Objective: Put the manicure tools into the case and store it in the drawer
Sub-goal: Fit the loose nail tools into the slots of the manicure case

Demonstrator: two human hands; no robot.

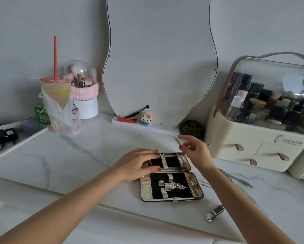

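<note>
The manicure case (172, 189) lies open on the marble tabletop, black inside with gold textured straps. My left hand (139, 164) rests flat on the left part of its far half, fingers straight. My right hand (195, 152) hovers just beyond the case's far right corner and pinches a thin metal tool (178, 142) between thumb and fingers. A nail clipper (215, 213) lies on the table to the right of the case, near the front. More slim metal tools (241, 180) lie behind my right forearm, partly hidden.
A cream cosmetics organiser with small drawers (263, 152) stands at the right. A curvy mirror (160, 64) leans against the wall behind. A drink cup with a red straw (55, 92), a brush holder (85, 101) and a charger (6, 135) sit at the left.
</note>
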